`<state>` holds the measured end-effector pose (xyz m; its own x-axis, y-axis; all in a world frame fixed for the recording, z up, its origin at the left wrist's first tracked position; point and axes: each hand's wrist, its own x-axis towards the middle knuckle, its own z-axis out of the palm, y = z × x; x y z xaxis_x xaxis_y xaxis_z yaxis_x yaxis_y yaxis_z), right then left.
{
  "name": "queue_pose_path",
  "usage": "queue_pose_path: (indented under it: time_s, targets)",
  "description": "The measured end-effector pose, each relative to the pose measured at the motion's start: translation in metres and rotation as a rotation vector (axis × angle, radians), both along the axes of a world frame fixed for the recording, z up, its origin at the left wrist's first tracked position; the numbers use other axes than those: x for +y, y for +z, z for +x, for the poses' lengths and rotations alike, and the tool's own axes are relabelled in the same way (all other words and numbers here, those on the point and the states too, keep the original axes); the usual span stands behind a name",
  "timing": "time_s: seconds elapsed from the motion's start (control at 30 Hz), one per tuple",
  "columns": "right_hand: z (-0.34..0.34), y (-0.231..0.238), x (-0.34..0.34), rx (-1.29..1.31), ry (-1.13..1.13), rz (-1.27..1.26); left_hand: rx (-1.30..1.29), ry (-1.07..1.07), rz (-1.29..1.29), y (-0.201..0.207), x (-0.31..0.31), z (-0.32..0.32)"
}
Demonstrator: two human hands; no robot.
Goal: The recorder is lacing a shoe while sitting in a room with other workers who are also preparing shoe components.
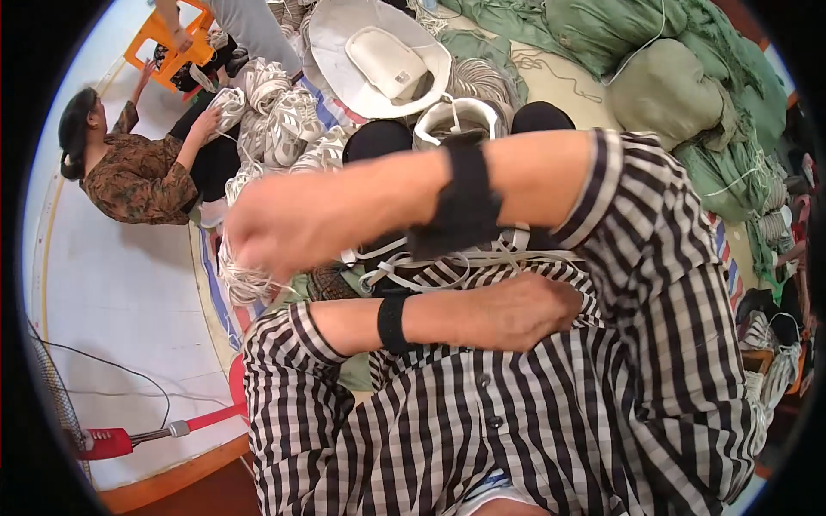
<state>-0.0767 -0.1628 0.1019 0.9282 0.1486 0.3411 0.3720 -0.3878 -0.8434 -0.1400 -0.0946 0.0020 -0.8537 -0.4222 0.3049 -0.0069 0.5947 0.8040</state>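
My forearms cross in front of my checked shirt, each with a black wristband. My right hand (267,225) reaches over to the left, near the piled shoes, and is smeared by motion. Below it my left hand (535,311) is held to the right, its fingers curled closed against the shirt; what they hold is hidden. White shoelaces (456,268) run in loops across my lap, just above the left hand. A pale shoe (456,116) stands between my dark-clad knees, partly covered by my right forearm.
Pale laced shoes (288,129) lie heaped at the left. A white insole (385,64) rests in a whitish shallow holder (331,52). Green cloth bundles (662,86) fill the far right. Another person (138,181) handles a shoe beside an orange plastic stool (153,43); a further person stands there.
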Motion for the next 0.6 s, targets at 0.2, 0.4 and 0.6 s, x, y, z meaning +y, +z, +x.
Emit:
queue_pose_path:
  time_s: [0.2, 0.4, 0.6]
  targets:
    - [-0.132, -0.019, -0.089, 0.118, -0.585, -0.266, 0.284, -0.089, 0.158, 0.061, 0.019, -0.021]
    - [-0.227, -0.106, -0.069, 0.167, -0.688, -0.445, 0.274, 0.466, -0.113, 0.083, -0.070, 0.011]
    - [-0.238, -0.142, -0.053, 0.360, -0.912, -0.662, -0.078, 1.156, -0.015, 0.043, -0.102, 0.101]
